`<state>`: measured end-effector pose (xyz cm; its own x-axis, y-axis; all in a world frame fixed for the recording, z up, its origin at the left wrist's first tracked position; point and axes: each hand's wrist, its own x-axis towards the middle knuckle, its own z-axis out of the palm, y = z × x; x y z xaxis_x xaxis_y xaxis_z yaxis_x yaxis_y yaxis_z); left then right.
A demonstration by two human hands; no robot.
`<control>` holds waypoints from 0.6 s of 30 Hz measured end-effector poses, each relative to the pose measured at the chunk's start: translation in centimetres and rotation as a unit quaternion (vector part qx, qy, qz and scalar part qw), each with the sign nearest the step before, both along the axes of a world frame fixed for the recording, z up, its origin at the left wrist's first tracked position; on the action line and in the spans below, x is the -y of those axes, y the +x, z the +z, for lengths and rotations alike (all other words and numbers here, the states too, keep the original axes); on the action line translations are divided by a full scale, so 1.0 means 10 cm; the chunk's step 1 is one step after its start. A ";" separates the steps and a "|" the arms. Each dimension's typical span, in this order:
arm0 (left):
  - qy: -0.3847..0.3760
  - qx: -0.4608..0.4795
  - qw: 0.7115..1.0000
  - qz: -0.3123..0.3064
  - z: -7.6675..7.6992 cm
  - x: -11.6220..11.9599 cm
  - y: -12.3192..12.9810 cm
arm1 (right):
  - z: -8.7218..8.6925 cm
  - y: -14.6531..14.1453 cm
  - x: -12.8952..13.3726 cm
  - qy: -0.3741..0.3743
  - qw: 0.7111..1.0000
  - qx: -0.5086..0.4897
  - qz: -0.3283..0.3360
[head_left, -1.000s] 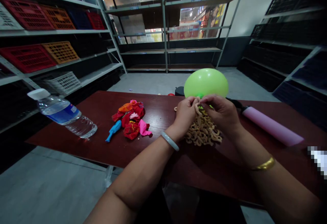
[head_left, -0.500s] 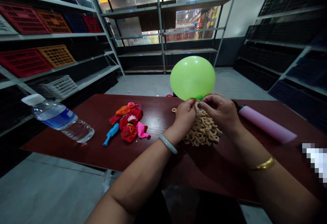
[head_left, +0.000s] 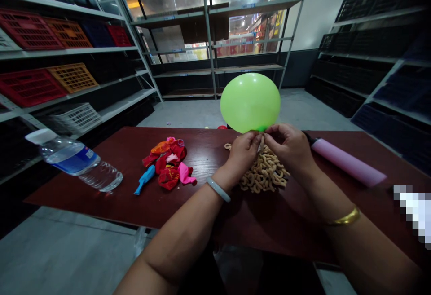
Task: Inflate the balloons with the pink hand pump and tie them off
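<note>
An inflated light-green balloon (head_left: 250, 102) stands above the table with its darker green neck pointing down. My left hand (head_left: 245, 149) is closed, pinching at the neck from the left. From the right, my right hand (head_left: 290, 149) is also closed, with thumb and forefinger pinched at the same neck. A small beige strand shows between the fingertips; my fingers partly cover it. Right below both hands lies a heap of small tan curled loops (head_left: 264, 173), with one stray loop to the left.
On the dark red table (head_left: 117, 151) are uninflated balloons (head_left: 170, 162) in red, orange, pink and blue. A water bottle (head_left: 79, 160) stands at left, and a pink hand pump (head_left: 348, 160) lies at right. Shelves with plastic crates (head_left: 28, 86) line the room.
The view has shifted slightly. A tan loop that showed at my fingertips is now mostly drawn in between them at the balloon's neck. Both hands keep their pinch.
</note>
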<state>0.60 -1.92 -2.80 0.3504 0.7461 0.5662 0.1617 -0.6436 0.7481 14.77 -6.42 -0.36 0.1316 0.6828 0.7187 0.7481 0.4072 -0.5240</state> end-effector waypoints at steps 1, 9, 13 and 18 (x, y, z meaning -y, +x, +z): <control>0.006 -0.014 1.000 0.003 0.00 0.00 0.00 | 0.00 0.01 0.00 -0.002 1.000 0.003 0.000; -0.031 -0.022 0.999 0.036 -0.02 -0.02 0.01 | -0.06 0.00 -0.02 -0.007 0.999 0.046 0.023; -0.140 0.070 0.987 -0.042 -0.04 -0.02 0.04 | -0.06 0.03 -0.03 0.018 0.995 0.079 0.050; -0.266 0.159 0.941 -0.138 -0.02 0.03 0.06 | -0.06 0.11 -0.06 -0.023 0.996 -0.019 0.086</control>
<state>1.23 -2.26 -2.97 0.4483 0.8591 0.2467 -0.2422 -0.1490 0.9587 15.91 -5.79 -0.96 0.0366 0.7302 0.6823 0.6492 0.5017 -0.5717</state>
